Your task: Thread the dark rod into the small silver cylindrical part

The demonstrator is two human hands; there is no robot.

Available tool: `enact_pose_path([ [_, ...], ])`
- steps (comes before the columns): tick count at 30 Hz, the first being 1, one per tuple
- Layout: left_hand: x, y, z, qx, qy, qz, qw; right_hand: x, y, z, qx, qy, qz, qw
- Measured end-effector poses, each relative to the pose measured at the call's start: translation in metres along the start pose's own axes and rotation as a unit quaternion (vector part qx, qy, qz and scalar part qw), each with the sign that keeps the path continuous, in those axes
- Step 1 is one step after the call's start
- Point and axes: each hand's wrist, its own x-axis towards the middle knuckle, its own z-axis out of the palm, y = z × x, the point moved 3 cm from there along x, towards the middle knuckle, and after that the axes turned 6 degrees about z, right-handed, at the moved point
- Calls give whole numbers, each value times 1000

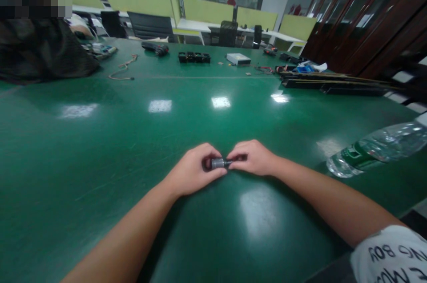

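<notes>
A small dark cylindrical object with a grey band lies sideways just above or on the green table, near the middle of the view. My left hand is closed round its left part, with thumb and fingers on either side. From the right, my right hand pinches the thin dark end of the same object between thumb and fingertips. The fingertips of both hands are close together. The object's left end is partly hidden within my left hand.
A clear plastic bottle with a green label lies at the right. Toward the far edge are a black fan row, a white box, a cable and dark strips. A person's dark sleeve rests far left.
</notes>
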Motion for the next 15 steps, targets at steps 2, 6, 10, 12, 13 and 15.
enact_pose_path([
  [2,0,0,0,-4,-1,-5,1000,0,-1,-1,-6,3,-11,1000],
  [6,1,-1,2,2,-3,-9,1000,-1,-4,-1,-23,0,-37,999],
  [10,0,-1,4,8,-7,-10,1000,-2,-4,2,-28,-5,-46,999],
  [12,0,-1,4,6,-7,-11,1000,-2,-4,2,-30,-3,-43,999],
  [13,0,-1,4,6,-7,-10,1000,-1,-3,2,-31,-1,-41,999],
  [15,0,-1,4,6,-6,-5,1000,-1,-3,2,-33,3,-38,999],
])
